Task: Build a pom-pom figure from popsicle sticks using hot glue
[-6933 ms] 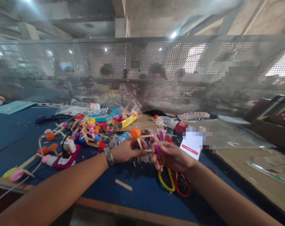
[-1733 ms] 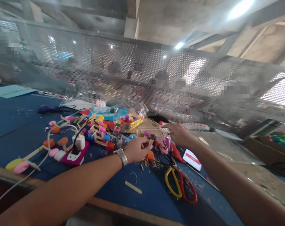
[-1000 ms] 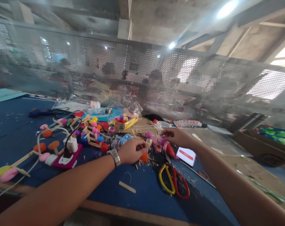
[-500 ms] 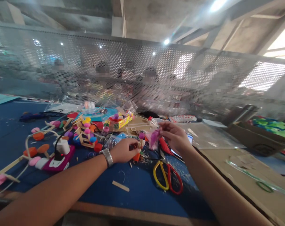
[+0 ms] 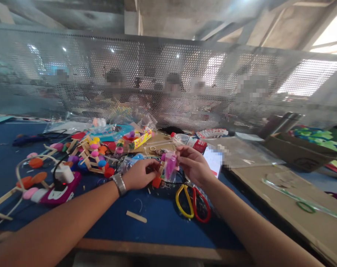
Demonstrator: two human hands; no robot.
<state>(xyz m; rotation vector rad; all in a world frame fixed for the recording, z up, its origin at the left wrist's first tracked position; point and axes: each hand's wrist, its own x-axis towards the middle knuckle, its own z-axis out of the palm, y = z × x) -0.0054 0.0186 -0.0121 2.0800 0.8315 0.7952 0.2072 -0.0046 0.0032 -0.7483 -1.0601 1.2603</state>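
Pink packet (image 5: 170, 165) leftward over blue tabletop (image 5: 162, 233)

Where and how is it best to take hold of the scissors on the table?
Probably best to grip the scissors by the yellow loop and red loop, coming from above on the person's near side. Both loops face the near table edge and stand apart, with open middles for fingers. The blades are on the far side, mostly hidden by the right hand.
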